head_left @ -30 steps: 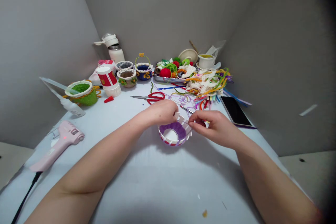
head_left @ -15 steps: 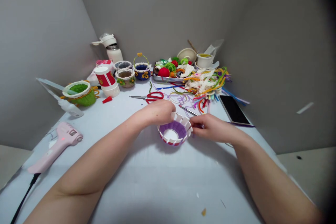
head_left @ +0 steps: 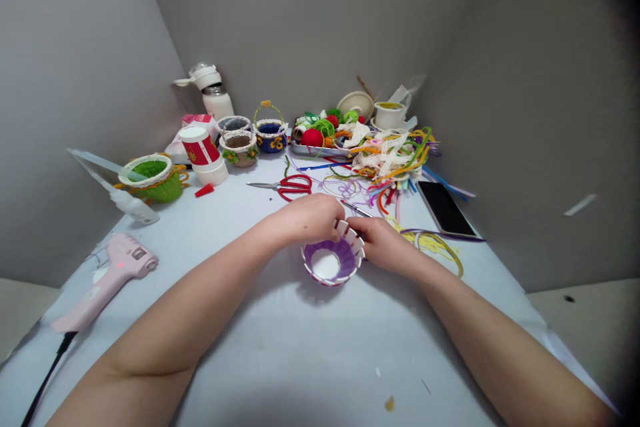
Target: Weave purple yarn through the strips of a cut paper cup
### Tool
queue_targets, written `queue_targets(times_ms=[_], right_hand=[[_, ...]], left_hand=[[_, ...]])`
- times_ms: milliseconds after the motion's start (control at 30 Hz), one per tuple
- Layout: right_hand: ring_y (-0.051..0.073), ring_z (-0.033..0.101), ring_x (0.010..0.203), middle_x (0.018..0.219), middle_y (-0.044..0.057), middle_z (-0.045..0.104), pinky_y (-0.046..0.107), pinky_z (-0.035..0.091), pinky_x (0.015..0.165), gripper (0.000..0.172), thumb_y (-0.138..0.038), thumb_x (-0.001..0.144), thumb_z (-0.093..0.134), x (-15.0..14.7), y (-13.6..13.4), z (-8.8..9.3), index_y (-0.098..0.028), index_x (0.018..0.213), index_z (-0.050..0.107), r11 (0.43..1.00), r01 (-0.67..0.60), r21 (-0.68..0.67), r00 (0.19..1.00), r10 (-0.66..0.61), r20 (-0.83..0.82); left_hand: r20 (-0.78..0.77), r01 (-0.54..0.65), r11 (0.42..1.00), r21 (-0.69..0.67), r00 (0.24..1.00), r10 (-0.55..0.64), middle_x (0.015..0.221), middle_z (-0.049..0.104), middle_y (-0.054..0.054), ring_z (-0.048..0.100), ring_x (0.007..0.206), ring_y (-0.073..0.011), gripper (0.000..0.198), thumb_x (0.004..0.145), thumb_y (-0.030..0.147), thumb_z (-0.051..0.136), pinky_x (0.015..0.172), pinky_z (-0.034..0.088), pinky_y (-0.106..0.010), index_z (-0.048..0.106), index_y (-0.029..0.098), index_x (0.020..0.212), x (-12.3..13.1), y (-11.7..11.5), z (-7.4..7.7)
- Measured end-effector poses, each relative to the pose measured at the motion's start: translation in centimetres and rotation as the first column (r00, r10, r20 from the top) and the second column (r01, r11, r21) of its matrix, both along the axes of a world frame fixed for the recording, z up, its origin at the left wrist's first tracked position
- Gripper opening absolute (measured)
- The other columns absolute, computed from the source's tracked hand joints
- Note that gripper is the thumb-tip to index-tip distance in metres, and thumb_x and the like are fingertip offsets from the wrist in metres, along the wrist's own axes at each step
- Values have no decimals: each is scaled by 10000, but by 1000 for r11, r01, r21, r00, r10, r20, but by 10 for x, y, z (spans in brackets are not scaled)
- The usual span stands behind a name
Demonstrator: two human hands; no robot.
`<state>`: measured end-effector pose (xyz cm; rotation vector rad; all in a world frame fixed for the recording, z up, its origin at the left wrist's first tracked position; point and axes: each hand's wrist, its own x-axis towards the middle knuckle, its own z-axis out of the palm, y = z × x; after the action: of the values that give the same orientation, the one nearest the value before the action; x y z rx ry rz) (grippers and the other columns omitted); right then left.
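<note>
A paper cup (head_left: 326, 264) with its wall cut into strips stands between my hands, purple yarn woven round its inside. My left hand (head_left: 320, 217) is closed on the cup's far rim, fingers curled over the strips. My right hand (head_left: 383, 243) is closed at the cup's right side, its fingertips partly hidden behind the rim; it appears to pinch the purple yarn, though the strand itself is hard to see there. Just beyond lie red-handled scissors (head_left: 295, 187) and a silver pen-like tool (head_left: 356, 208).
A pink glue gun (head_left: 107, 280) lies at left, near a green basket (head_left: 163, 187) and stacked paper cups (head_left: 203, 157). Small decorated baskets (head_left: 240, 149) stand behind. Yarn and trims (head_left: 393, 157) heap at back right beside a phone (head_left: 447, 209); yellow yarn (head_left: 433, 243) lies nearer.
My right hand has moved left and slightly up, round the cup's far right side, uncovering the yellow yarn. The cup has tilted slightly, and my left hand has shifted a little right.
</note>
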<state>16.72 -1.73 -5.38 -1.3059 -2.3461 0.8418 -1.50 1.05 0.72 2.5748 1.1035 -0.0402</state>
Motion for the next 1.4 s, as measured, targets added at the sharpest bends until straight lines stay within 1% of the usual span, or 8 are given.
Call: queue_targets(times_ms=[133, 333, 467, 700, 833, 1033, 1200, 1400], right_hand=[[126, 527, 607, 660, -5, 612, 218, 363, 550, 174, -232, 833, 469, 8, 3, 5, -160, 785, 619, 998, 6, -62, 1000, -5, 4], [107, 462, 568, 617, -13, 549, 218, 343, 517, 250, -369, 843, 514, 27, 3, 31, -152, 812, 636, 986, 39, -159, 997, -48, -53], [105, 426, 575, 621, -15, 513, 221, 332, 519, 278, -419, 834, 545, 26, -1, 39, -159, 767, 615, 987, 105, -120, 982, -122, -144], [137, 496, 646, 704, 27, 616, 247, 373, 571, 262, -410, 846, 550, 13, -10, 37, -169, 788, 635, 978, 199, 56, 969, -188, -159], [127, 491, 630, 690, 11, 608, 237, 371, 567, 216, -365, 861, 540, 11, -14, 39, -182, 794, 633, 981, 162, 109, 978, -145, -151], [121, 474, 609, 651, 6, 576, 227, 351, 537, 182, -303, 852, 521, 19, -15, 46, -180, 761, 620, 990, 100, 97, 993, -93, -71], [112, 445, 563, 594, -16, 534, 223, 320, 508, 177, -285, 826, 503, 23, -9, 40, -182, 734, 613, 996, 84, 31, 996, -84, 12], [123, 477, 576, 626, -5, 588, 223, 307, 509, 173, -259, 815, 488, 15, -1, 15, -176, 694, 580, 1000, -18, -21, 991, 21, 131]], left_hand=[[14, -53, 998, 26, 999, 53, 695, 658, -49, 540, 612, -145, 157, 719, 265, 557, 519, 307, -245, 683, 174, 740, 0, 3, -5], [18, -102, 993, 54, 995, 101, 653, 638, -49, 517, 572, -144, 188, 708, 296, 534, 492, 282, -255, 674, 170, 706, -1, 7, -5], [0, -125, 990, 58, 992, 125, 646, 635, -52, 523, 572, -148, 181, 707, 283, 527, 499, 296, -258, 671, 172, 701, 0, 6, -6], [-4, -145, 988, 47, 989, 145, 693, 653, -57, 562, 628, -166, 192, 713, 314, 537, 496, 316, -255, 678, 185, 733, 1, 7, -10], [-5, -143, 989, 49, 990, 143, 719, 666, -62, 556, 634, -169, 207, 703, 296, 515, 518, 332, -257, 685, 190, 757, 0, 7, -11], [-16, -145, 989, 39, 989, 146, 713, 665, -65, 555, 623, -163, 213, 710, 295, 507, 517, 327, -253, 685, 183, 746, 0, 7, -8], [-25, -135, 989, 59, 990, 136, 722, 668, -76, 563, 629, -168, 208, 728, 248, 484, 520, 333, -259, 676, 169, 741, -1, 6, -6], [-123, -115, 993, 36, 985, 118, 798, 684, -82, 579, 699, -179, 200, 719, 199, 491, 562, 367, -256, 672, 171, 799, -3, -1, 2]])
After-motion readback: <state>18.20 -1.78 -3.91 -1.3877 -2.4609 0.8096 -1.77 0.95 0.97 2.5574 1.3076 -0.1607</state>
